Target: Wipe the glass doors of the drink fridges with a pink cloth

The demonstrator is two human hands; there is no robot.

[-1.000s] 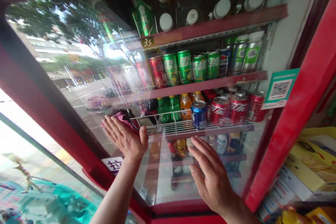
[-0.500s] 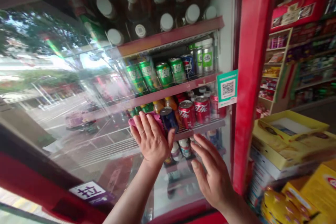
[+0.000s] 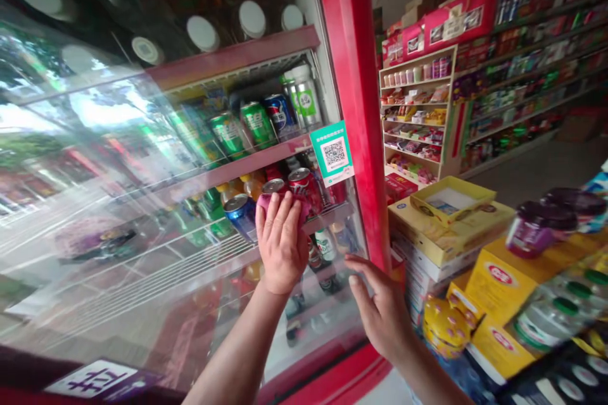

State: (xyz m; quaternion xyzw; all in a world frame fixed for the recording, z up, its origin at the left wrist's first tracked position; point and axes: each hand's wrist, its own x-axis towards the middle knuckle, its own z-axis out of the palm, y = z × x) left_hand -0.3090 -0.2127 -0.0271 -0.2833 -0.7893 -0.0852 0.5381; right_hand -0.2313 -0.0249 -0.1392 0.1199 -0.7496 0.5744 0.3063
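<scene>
My left hand [image 3: 282, 247] presses a pink cloth [image 3: 304, 207] to the glass door [image 3: 190, 304] of a drinks fridge. Its fingers lie together over the cloth, and most of the cloth is hidden beneath them. Behind the glass, near that hand, stand a blue can [image 3: 240, 212] and red cola cans [image 3: 304, 183]. My right hand [image 3: 380, 310] hovers near the door's right side, fingers apart and holding nothing; I cannot tell if its fingertips touch the glass.
A red door frame [image 3: 358, 107] runs down the right, beside a green QR code sticker [image 3: 333, 153]. Further right are a yellow open box [image 3: 451, 199], yellow cartons [image 3: 503, 275] and a yellow piggy-bank-like object [image 3: 446, 326]. Shop shelves [image 3: 418, 114] stand behind.
My left hand and the cloth have moved right across the glass, from beside the blue can to in front of the red cans. The view has swung right; my right hand stays open.
</scene>
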